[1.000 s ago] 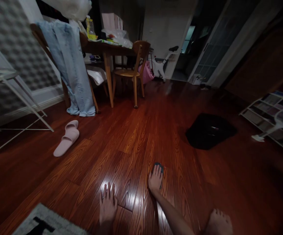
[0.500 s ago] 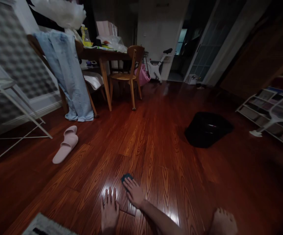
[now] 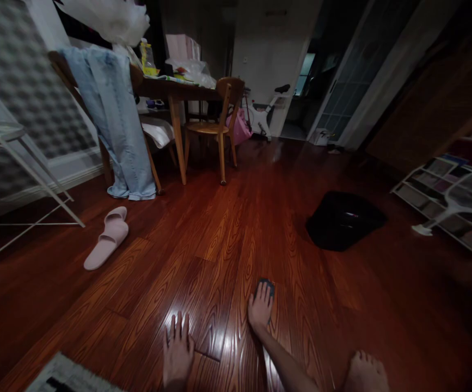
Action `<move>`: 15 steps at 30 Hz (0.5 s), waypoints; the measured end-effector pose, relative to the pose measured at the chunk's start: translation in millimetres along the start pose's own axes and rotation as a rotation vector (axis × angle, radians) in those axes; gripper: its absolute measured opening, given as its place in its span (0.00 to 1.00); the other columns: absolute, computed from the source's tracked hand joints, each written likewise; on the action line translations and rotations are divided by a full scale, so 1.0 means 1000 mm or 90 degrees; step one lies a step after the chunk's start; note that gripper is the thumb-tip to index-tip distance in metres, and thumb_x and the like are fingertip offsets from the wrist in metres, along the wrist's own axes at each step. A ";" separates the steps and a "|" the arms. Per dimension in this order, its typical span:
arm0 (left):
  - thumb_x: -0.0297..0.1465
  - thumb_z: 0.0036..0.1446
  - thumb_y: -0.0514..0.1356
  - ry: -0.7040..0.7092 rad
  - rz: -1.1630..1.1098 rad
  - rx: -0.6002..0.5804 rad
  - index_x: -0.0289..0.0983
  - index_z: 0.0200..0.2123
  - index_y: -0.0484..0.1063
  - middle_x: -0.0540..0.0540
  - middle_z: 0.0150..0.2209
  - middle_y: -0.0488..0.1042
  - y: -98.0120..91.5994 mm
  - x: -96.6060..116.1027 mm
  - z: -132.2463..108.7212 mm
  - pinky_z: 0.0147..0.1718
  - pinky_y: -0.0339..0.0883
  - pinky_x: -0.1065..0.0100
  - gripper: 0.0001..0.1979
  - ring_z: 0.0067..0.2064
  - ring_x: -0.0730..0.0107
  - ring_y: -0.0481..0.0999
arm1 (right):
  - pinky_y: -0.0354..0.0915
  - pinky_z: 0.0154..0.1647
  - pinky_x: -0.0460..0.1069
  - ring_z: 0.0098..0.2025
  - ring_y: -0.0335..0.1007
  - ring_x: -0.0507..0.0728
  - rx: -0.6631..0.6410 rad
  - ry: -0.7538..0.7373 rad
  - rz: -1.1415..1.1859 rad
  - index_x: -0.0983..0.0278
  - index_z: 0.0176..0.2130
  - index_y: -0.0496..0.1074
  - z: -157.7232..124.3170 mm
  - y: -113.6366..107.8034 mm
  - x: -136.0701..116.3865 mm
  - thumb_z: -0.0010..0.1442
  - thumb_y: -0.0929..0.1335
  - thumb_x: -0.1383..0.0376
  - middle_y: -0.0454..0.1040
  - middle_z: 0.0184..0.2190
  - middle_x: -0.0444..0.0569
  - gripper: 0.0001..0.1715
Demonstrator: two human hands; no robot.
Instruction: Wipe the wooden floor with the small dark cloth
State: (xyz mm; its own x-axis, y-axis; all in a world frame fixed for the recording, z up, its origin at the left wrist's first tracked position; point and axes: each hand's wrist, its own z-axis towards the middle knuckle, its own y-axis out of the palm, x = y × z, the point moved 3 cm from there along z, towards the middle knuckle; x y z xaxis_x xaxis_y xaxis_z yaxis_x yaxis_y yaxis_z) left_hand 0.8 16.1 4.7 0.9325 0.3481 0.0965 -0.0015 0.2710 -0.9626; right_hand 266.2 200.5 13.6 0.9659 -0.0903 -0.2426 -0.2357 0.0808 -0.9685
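Note:
My right hand presses down on a small dark cloth, holding it against the glossy reddish-brown wooden floor. Its fingers lie along the cloth, whose edges show past the fingertips and at the side. To the left, my left hand rests flat on the boards with its fingers spread and nothing in it. A bare foot is at the bottom right.
A pink slipper lies at left, near a white-legged stand. Jeans hang over a chair by the table; another wooden chair stands beside it. A black bin sits right, before a white shelf. A rug corner shows lower left.
My right hand has slid to the right and slightly forward across the floor, taking the dark cloth along. The left hand stays flat in about the same place.

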 end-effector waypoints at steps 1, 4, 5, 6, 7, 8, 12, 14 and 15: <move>0.31 0.62 0.48 0.001 0.000 -0.001 0.38 0.67 0.64 0.40 0.70 0.67 0.000 0.000 0.000 0.74 0.46 0.43 0.30 0.74 0.54 0.58 | 0.39 0.76 0.65 0.78 0.37 0.64 -0.022 -0.031 0.009 0.74 0.73 0.52 -0.012 0.003 -0.016 0.71 0.50 0.61 0.49 0.76 0.59 0.38; 0.31 0.62 0.48 0.006 -0.002 0.002 0.39 0.69 0.62 0.41 0.71 0.66 0.002 -0.001 0.000 0.74 0.46 0.43 0.31 0.74 0.55 0.57 | 0.41 0.77 0.64 0.78 0.38 0.62 -0.124 -0.204 0.063 0.66 0.75 0.51 -0.058 0.009 -0.071 0.73 0.52 0.59 0.46 0.77 0.52 0.36; 0.31 0.62 0.48 0.008 -0.004 0.006 0.40 0.69 0.60 0.42 0.71 0.66 0.003 -0.002 -0.001 0.74 0.46 0.43 0.31 0.74 0.55 0.57 | 0.42 0.77 0.63 0.78 0.38 0.61 -0.163 -0.278 0.088 0.64 0.75 0.50 -0.074 0.009 -0.087 0.73 0.53 0.58 0.45 0.77 0.50 0.36; 0.31 0.63 0.48 0.010 -0.006 0.012 0.41 0.70 0.59 0.42 0.71 0.66 0.004 -0.002 -0.001 0.74 0.46 0.43 0.31 0.74 0.56 0.56 | 0.42 0.77 0.62 0.78 0.38 0.61 -0.201 -0.356 0.118 0.61 0.75 0.48 -0.090 0.009 -0.102 0.74 0.54 0.57 0.45 0.77 0.48 0.36; 0.31 0.63 0.47 0.012 -0.007 0.018 0.42 0.70 0.59 0.42 0.70 0.66 0.006 -0.002 -0.001 0.74 0.46 0.42 0.31 0.74 0.55 0.56 | 0.42 0.78 0.61 0.78 0.37 0.60 -0.236 -0.433 0.151 0.59 0.76 0.47 -0.104 0.007 -0.113 0.74 0.55 0.56 0.44 0.77 0.46 0.36; 0.31 0.63 0.47 0.014 -0.008 0.025 0.42 0.70 0.59 0.41 0.70 0.67 0.007 -0.002 -0.001 0.73 0.46 0.41 0.31 0.74 0.55 0.57 | 0.42 0.78 0.60 0.78 0.37 0.59 -0.265 -0.502 0.185 0.57 0.76 0.45 -0.115 0.005 -0.122 0.74 0.55 0.56 0.44 0.77 0.45 0.36; 0.30 0.62 0.47 0.016 -0.004 0.045 0.42 0.69 0.60 0.41 0.69 0.69 0.011 -0.003 -0.001 0.73 0.48 0.42 0.31 0.73 0.54 0.60 | 0.40 0.78 0.58 0.78 0.37 0.56 -0.331 -0.646 0.250 0.53 0.76 0.45 -0.112 -0.004 -0.126 0.72 0.59 0.57 0.46 0.77 0.43 0.38; 0.30 0.62 0.48 0.014 -0.001 0.047 0.42 0.69 0.60 0.43 0.69 0.69 0.010 -0.003 -0.001 0.73 0.48 0.43 0.31 0.73 0.55 0.60 | 0.42 0.78 0.58 0.78 0.39 0.56 -0.324 -0.618 0.216 0.54 0.75 0.49 -0.083 -0.006 -0.109 0.69 0.60 0.61 0.49 0.76 0.44 0.39; 0.30 0.62 0.48 0.013 -0.002 0.045 0.42 0.69 0.61 0.42 0.69 0.69 0.009 -0.002 -0.001 0.73 0.48 0.43 0.31 0.73 0.55 0.60 | 0.43 0.77 0.59 0.78 0.40 0.57 -0.302 -0.577 0.192 0.55 0.75 0.51 -0.064 -0.006 -0.097 0.68 0.60 0.63 0.51 0.76 0.46 0.39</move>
State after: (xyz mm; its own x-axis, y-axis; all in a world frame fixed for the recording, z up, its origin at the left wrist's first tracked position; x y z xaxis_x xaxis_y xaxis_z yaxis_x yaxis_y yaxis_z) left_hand -1.1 17.4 -4.7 0.9398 0.3287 0.0935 -0.0233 0.3347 -0.9420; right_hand 167.3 144.8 39.5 0.5338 0.6574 -0.5319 -0.3070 -0.4354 -0.8463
